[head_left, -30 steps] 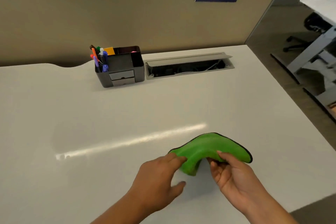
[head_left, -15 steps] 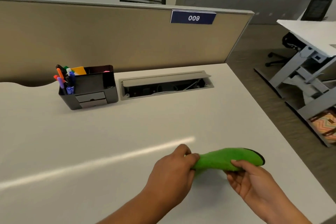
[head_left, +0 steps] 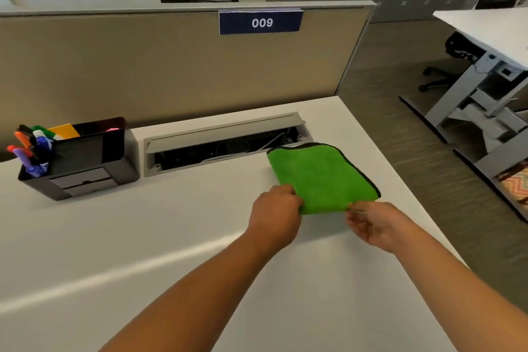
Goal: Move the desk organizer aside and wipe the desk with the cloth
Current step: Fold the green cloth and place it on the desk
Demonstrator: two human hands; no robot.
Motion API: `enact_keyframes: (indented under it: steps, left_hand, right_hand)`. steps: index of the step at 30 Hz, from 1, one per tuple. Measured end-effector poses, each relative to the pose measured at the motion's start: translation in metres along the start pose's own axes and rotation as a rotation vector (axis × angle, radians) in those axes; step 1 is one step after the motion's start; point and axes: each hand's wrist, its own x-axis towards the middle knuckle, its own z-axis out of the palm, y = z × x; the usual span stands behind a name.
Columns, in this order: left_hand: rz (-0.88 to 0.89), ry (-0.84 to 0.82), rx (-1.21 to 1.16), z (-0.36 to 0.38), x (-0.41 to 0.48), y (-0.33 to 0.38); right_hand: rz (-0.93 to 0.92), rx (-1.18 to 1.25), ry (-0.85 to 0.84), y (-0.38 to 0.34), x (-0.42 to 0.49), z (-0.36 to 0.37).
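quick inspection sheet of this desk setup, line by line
surface: white desk, bare across the middle, a light streak across it
job's things: green cloth folded flat near the desk's right rear corner; black desk organizer at the back left, by the partition
clutter: markers and sticky notes inside the organizer
grippers: left hand and right hand each pinch a near corner of the cloth
cables: some visible inside the open cable tray behind the cloth
surroundings: sign 009 on the partition, another desk and an office chair to the right, lockers behind
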Motion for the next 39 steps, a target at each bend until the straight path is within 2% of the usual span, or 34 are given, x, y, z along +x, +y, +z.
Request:
enact_keyframes:
  steps: [1,3,6,9,11,13,16,20,30,35,39]
  left_hand:
    - [0.001,-0.099,0.052,0.013,-0.002,-0.002]
    - [0.006,-0.22,0.063,0.039,-0.004,-0.006]
    - [0.023,-0.268,0.048,0.063,-0.008,-0.009]
    - [0.015,-0.339,0.034,0.076,-0.006,-0.01]
    - [0.012,-0.364,0.024,0.083,-0.003,-0.011]
    - [0.003,-0.374,0.003,0.088,0.0,-0.011]
    - [-0.007,-0.399,-0.036,0.094,0.006,-0.011]
    - [-0.007,-0.429,-0.063,0.095,0.024,-0.014]
    - [-0.002,-0.362,-0.002,0.106,0.044,-0.003]
    - [0.038,-0.289,0.063,0.095,0.021,-0.023]
    - [-0.043,-0.253,0.152,0.078,-0.011,-0.058]
  right_hand:
    - [0.009,-0.195,0.084,0.01,0.009,-0.005]
    - [-0.116,-0.52,0.263,0.028,0.029,-0.015]
    - [-0.422,-0.745,0.422,0.035,0.043,-0.005]
    - [-0.747,-0.789,0.361,0.031,0.061,0.023]
    - [-0.839,-0.945,0.239,0.026,0.078,0.041]
    - [-0.81,-1.184,0.169,0.024,0.096,0.057]
    - [-0.733,-1.398,0.2,0.029,0.125,0.067]
    - [-0.775,-1.395,0.306,0.024,0.147,0.067]
    - [-0.84,-1.364,0.34,0.007,0.174,0.06]
    - [-0.792,-1.411,0.309,0.009,0.162,0.062]
    - [-0.716,-1.485,0.316,0.022,0.135,0.064]
